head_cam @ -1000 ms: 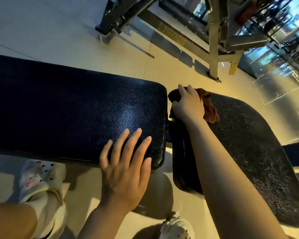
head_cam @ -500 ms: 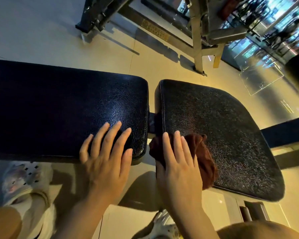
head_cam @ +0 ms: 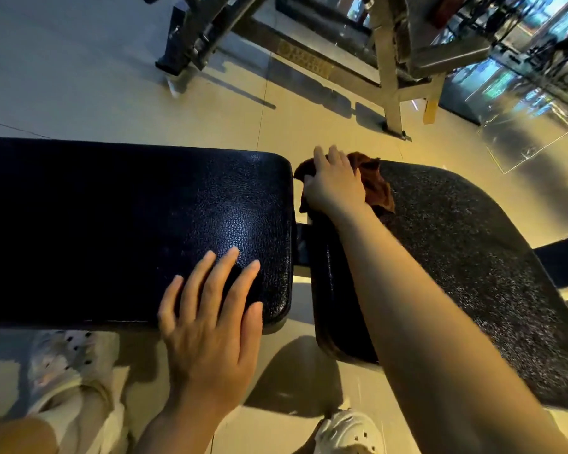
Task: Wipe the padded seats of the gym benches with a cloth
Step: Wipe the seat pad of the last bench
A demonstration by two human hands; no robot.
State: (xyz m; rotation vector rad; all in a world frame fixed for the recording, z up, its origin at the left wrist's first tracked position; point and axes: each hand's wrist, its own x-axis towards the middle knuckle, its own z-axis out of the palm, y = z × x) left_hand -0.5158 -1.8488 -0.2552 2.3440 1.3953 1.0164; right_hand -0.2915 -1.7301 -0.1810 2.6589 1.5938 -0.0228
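Note:
A gym bench has two black padded parts: a long back pad (head_cam: 112, 224) on the left and a shorter seat pad (head_cam: 473, 257) on the right, with a narrow gap between them. A brown cloth (head_cam: 376, 185) lies on the far left corner of the seat pad. My right hand (head_cam: 333, 185) presses down on the cloth with fingers extended over it. My left hand (head_cam: 210, 322) rests flat on the near right corner of the back pad, fingers spread and straight.
A metal machine frame (head_cam: 387, 77) with a post stands on the tiled floor beyond the bench. Another dark frame foot (head_cam: 184, 50) sits at the upper left. My white shoes (head_cam: 56, 365) are on the floor under the near edge.
My right hand slid the cloth from the seat pad's near left corner to its far left corner. My left hand stayed on the back pad.

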